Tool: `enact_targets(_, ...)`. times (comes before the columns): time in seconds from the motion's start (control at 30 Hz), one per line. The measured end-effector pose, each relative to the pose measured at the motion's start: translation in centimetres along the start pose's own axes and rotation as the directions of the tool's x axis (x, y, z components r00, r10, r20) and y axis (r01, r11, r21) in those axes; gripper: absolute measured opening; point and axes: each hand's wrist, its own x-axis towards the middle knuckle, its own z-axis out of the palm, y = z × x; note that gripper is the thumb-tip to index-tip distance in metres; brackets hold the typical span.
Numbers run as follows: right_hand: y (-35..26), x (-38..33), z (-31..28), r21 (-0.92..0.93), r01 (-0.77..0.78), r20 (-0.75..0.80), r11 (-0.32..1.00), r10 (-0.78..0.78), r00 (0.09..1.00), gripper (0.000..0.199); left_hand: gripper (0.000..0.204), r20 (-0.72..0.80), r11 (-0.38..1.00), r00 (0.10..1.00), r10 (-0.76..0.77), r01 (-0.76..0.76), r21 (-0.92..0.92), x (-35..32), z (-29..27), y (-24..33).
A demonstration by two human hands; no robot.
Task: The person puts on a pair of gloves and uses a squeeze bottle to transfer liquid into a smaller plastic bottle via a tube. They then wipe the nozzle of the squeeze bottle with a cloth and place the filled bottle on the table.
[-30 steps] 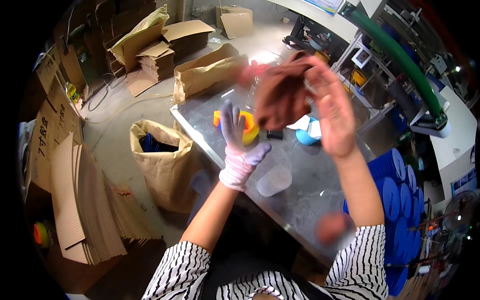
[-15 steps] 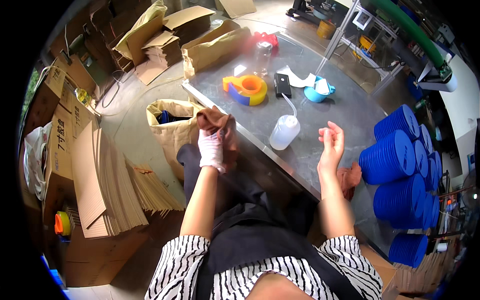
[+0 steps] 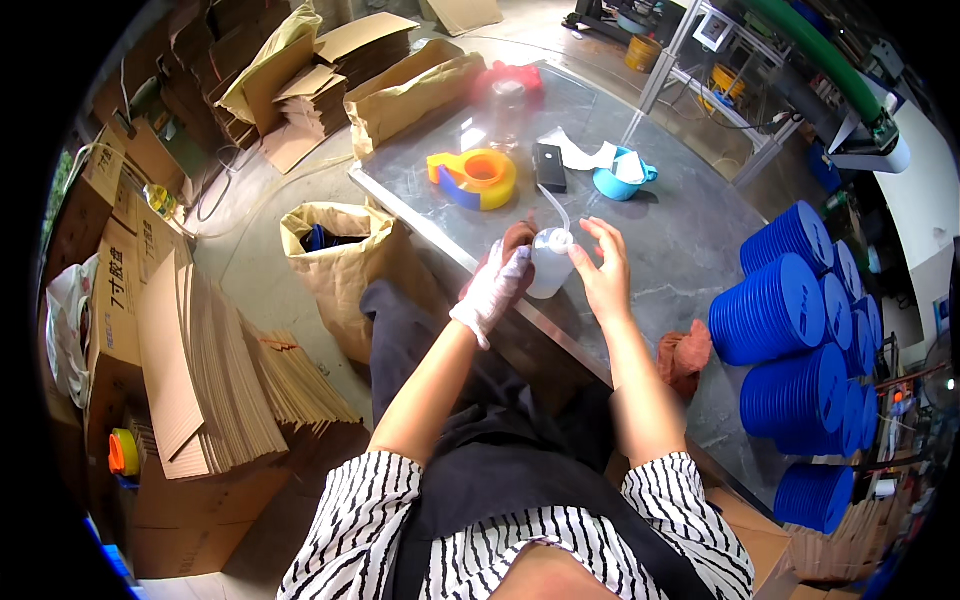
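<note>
At the near-left edge of the table stands a translucent white squeeze bottle [image 3: 551, 266] with a bent spout tube. My left hand [image 3: 491, 290], in a white glove, is closed round a brown cloth [image 3: 519, 236] and rests against the bottle's left side; its fingertips are partly hidden. On the bottle's other side is my bare right hand [image 3: 606, 275], fingers apart, its thumb close to the cap. Whether that thumb touches the cap I cannot tell. A second brown cloth [image 3: 684, 356] lies on the table beyond my right forearm.
Stacks of blue discs [image 3: 768, 310] stand at the table's right. Farther back are a yellow-orange tape dispenser [image 3: 478, 180], a black box [image 3: 549, 168], a light-blue cup [image 3: 622, 180] and a clear jar [image 3: 507, 110]. Left of the table are an open paper sack [image 3: 340, 270] and cardboard sheets [image 3: 215, 370].
My left hand has come up and right from beside the table to the bottle, bringing the brown cloth. My right hand has moved left to the bottle's other side.
</note>
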Motion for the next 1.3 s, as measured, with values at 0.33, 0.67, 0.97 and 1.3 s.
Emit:
enact_targets(0.33, 1.6, -2.6, 1.1, 0.274, -0.12, -0.072, 0.954, 0.144, 0.987, 0.041, 0.027, -0.017, 0.896, 0.943, -0.332, 0.31, -0.318, 1.6, 2.0, 2.7)
enact_targets(0.67, 1.9, -3.1, 1.8, 0.185, -0.004, -0.049, 0.983, 0.013, 0.999, 0.062, 0.051, 0.198, 0.849, 0.979, 0.05, -0.146, 0.507, 3.4, 0.6, 0.3)
enact_targets(0.97, 1.4, -3.8, 2.0, 0.195, -0.032, -0.1, 0.98, 0.052, 0.994, 0.062, 0.043, -0.062, 0.842, 0.996, 0.067, -0.023, 0.538, 2.1, 2.9, 1.1)
enact_targets(1.3, 0.6, -4.0, 1.9, 0.167, -0.003, -0.159, 0.986, 0.03, 0.987, 0.054, 0.034, -0.016, 0.58, 0.898, 0.439, -0.27, 0.768, 0.2, 3.0, -0.8)
